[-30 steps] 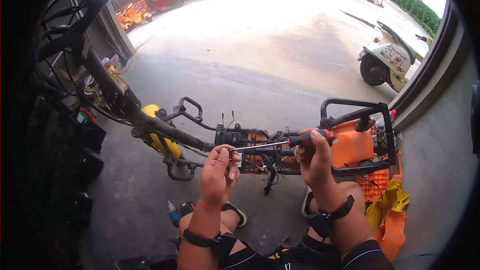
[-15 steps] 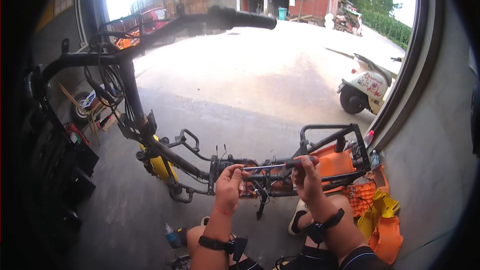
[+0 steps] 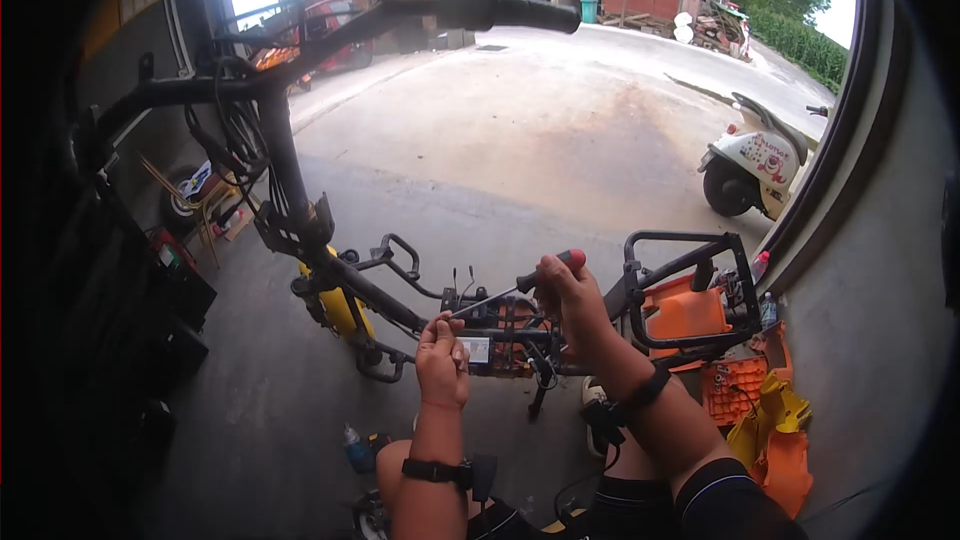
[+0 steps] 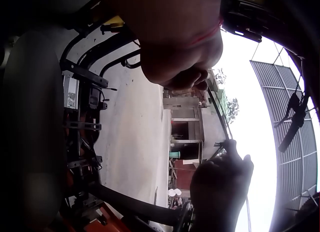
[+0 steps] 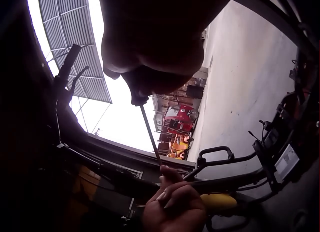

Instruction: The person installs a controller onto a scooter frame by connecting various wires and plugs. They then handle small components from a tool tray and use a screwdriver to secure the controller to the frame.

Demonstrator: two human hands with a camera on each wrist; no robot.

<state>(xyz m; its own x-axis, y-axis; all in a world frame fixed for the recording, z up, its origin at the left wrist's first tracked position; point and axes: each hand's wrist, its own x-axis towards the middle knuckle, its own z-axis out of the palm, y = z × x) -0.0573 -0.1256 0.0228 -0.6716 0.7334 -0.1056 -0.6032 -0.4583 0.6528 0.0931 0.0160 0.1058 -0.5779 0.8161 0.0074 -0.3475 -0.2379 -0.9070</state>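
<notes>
A screwdriver (image 3: 487, 302) with a red and black handle and a long metal shaft is held in the air between both hands. My right hand (image 3: 568, 295) grips its handle, the red end showing beyond the fingers. At the tip end, the fingers of my left hand (image 3: 442, 365) pinch the shaft; the tip itself is hidden. The tool slants, handle higher than tip. In the right wrist view the bare shaft (image 5: 150, 132) runs from the handle to the left fingertips. Beneath both hands stands a stripped black scooter frame (image 3: 375, 302) with wiring and a white label.
The frame's handlebar (image 3: 510, 12) rises at the left, its rear rack (image 3: 690, 240) at the right. Orange and yellow body panels (image 3: 785, 460) lie on the floor at right. A blue power drill (image 3: 358, 450) is by the left leg. Outside, a white scooter (image 3: 760, 160) is parked.
The head view has tilted up, bringing the handlebar into sight. My right hand has risen, so the screwdriver slants more steeply. Both hands keep hold of it.
</notes>
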